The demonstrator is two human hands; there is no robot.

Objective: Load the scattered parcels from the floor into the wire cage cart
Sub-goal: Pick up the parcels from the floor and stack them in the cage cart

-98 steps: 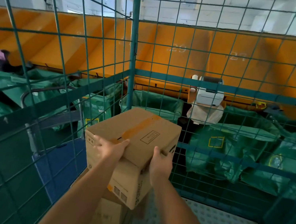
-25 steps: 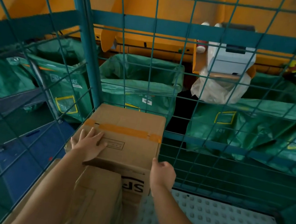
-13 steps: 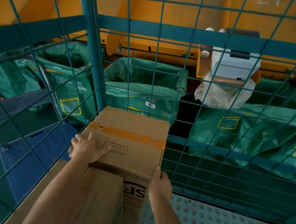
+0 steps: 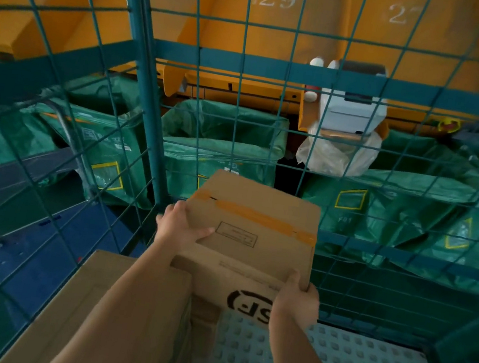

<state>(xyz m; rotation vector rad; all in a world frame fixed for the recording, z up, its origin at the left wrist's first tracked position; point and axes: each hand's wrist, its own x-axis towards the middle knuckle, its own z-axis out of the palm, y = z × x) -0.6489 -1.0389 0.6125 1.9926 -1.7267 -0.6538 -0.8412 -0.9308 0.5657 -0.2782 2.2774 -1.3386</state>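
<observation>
My left hand gripping the taped cardboard box at its left edge, my right hand clutching its near right corner, wire cage cart mesh beyond my fingertips, second box under my left forearm

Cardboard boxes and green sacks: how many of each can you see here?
Cardboard boxes: 2, the taped box held by both hands and a larger box beside it in the cage.
Green sacks behind the mesh: at least 4, e.g..
Total: 6
</observation>
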